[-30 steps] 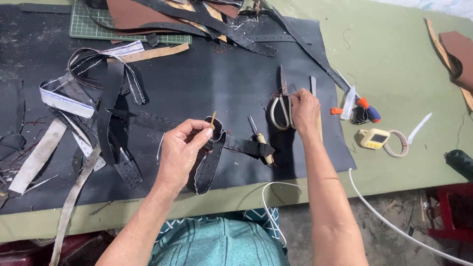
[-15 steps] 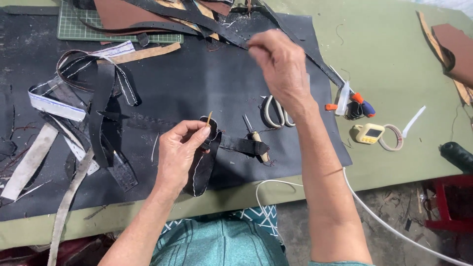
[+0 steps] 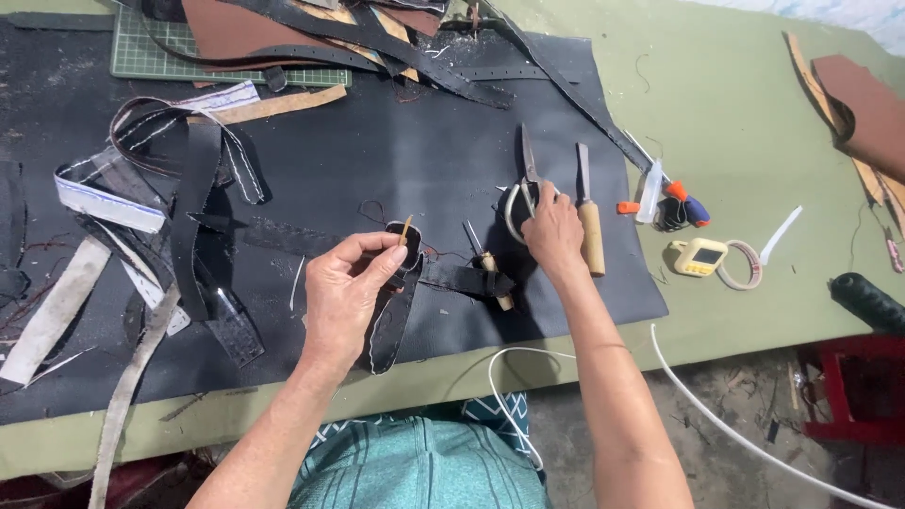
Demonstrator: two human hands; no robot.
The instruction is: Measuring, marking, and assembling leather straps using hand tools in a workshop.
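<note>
Two hands are working over a black leather mat [image 3: 377, 160] on a green workbench [image 3: 735, 123].

Left hand [image 3: 347, 294] is pinching a small tan stick [image 3: 405, 230] between thumb and fingertips, holding it above a stitched black leather strap piece [image 3: 396, 311] near the mat's front edge. Right hand [image 3: 553, 236] is resting closed over the handles of the scissors [image 3: 524, 184], blades pointing toward the far edge. A wooden-handled knife [image 3: 589, 226] is lying just beside that hand, toward the mat's right edge.

Two hands, left hand [image 3: 347, 287] and right hand [image 3: 551, 236]; one pair of scissors [image 3: 524, 184] at twelve o'clock of the right; one wooden-handled knife [image 3: 588, 221]; one tape measure [image 3: 699, 256]
</note>
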